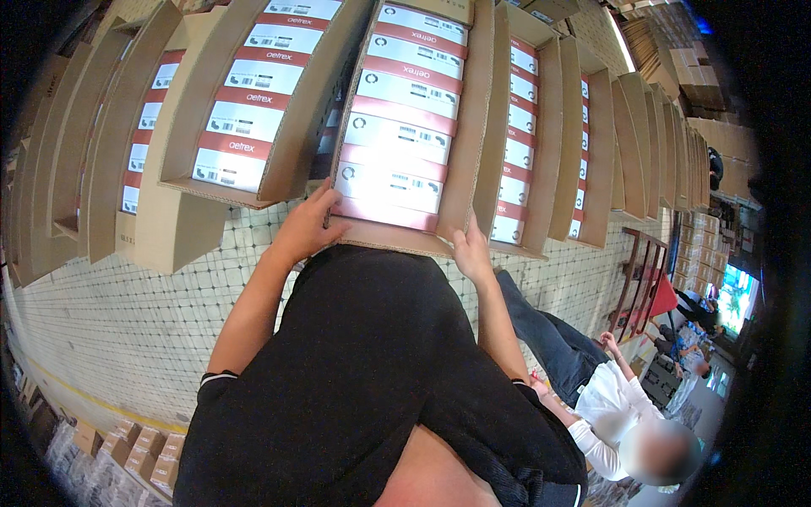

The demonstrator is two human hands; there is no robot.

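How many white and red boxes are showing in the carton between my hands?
5 boxes, in one row from the near end of the carton toward its far end; others may be hidden.

Open brown cardboard carton (397,237) of red-and-white rectangular boxes (389,190) cut off by the top edge, some fingers of the bare left hand (311,223) and bare right hand (472,253) hidden, face of a white-topped co-worker (610,395) blurred.
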